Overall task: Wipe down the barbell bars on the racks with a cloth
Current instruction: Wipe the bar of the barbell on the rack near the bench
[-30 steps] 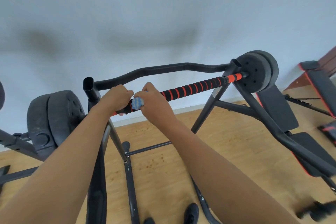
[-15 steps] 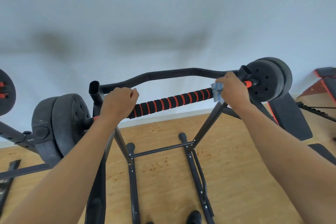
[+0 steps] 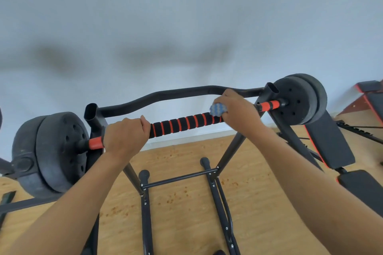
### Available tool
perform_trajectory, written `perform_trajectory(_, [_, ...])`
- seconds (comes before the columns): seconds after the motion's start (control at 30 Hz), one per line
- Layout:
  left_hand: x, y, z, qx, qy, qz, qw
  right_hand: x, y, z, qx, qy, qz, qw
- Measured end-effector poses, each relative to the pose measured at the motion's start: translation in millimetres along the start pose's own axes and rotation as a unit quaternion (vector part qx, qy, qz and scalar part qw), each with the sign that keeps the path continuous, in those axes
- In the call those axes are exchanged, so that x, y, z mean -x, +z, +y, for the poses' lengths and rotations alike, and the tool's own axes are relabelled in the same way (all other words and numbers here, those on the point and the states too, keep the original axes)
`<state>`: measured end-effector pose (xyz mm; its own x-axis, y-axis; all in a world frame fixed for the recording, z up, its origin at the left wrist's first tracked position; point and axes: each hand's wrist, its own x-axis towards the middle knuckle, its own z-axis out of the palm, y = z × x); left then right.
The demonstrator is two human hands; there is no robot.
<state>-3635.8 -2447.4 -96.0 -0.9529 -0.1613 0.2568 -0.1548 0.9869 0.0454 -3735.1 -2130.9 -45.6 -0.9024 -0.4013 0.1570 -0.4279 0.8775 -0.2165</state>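
Two hands up on one bar, nearest first. Grips the barbell bar (image 3: 182, 123) with the left hand (image 3: 124, 136), fingers curled fully over the foam, just inside the left upright of the rack (image 3: 92, 113) and beside the orange end section. Holds a blue cloth (image 3: 217, 109) wrapped against the same bar with the right hand (image 3: 238, 114), fingers closed round cloth and bar together, near the right upright. Rests across both uprights, long axis left to right, with striped foam bare between the hands. Calls, most likely, for a stroke along that axis: inward toward the left hand, or outward over the short orange stretch before the right weight plates (image 3: 298, 99). Leaves the wiping to the right hand, the left probably bracing against roll. Farther back: curved rear crossbar (image 3: 165, 95), left weight plates (image 3: 58, 151), pale wall.
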Motion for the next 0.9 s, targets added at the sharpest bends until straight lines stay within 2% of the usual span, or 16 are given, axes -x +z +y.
perform_trajectory(0.1, [-14,-1,-4,-0.034,0.065,-0.004,0.997,1,11,24,0.025,0.054,0.018,0.998])
perform_trajectory(0.17, [-20,-4,-4,-0.067,0.079,-0.042,0.994,2,6,47,0.042,0.100,0.027,0.994])
perform_trajectory(0.2, [-20,-8,-4,-0.074,0.049,-0.091,0.992,1,4,58,0.048,0.119,0.024,0.991])
perform_trajectory(0.27, [-21,-10,4,0.001,-0.043,-0.143,0.989,0,-5,73,0.053,0.143,0.026,0.988])
perform_trajectory(0.3, [-21,-8,7,0.003,-0.062,-0.116,0.991,0,-7,79,0.050,0.154,0.028,0.986])
perform_trajectory(0.37, [-10,-10,14,-0.023,-0.025,-0.084,0.996,1,-9,86,0.022,0.172,0.023,0.985])
perform_trajectory(0.4, [-11,-8,17,-0.055,-0.029,-0.066,0.996,3,-11,88,-0.015,0.186,0.023,0.982])
perform_trajectory(0.43, [-12,-5,16,-0.077,-0.017,0.002,0.997,4,-15,85,-0.066,0.206,0.028,0.976])
perform_trajectory(0.53, [-8,-17,27,-0.058,-0.063,0.044,0.995,13,-30,67,-0.211,0.229,0.063,0.948])
perform_trajectory(0.63, [-4,-30,48,0.036,-0.032,0.069,0.996,26,-45,45,-0.324,0.237,0.069,0.913])
perform_trajectory(0.7, [0,-48,74,0.165,-0.016,0.027,0.986,32,-53,36,-0.369,0.229,0.064,0.899])
perform_trajectory(0.73, [1,-60,90,0.237,-0.019,-0.024,0.971,34,-57,31,-0.400,0.227,0.060,0.886])
perform_trajectory(0.8, [3,-84,126,0.366,-0.029,-0.141,0.919,39,-69,19,-0.465,0.222,0.054,0.855])
perform_trajectory(0.83, [7,-93,143,0.420,-0.027,-0.174,0.890,44,-77,11,-0.490,0.212,0.050,0.844])
perform_trajectory(0.9, [20,-108,174,0.503,-0.027,-0.184,0.844,59,-90,-4,-0.535,0.191,0.044,0.821])
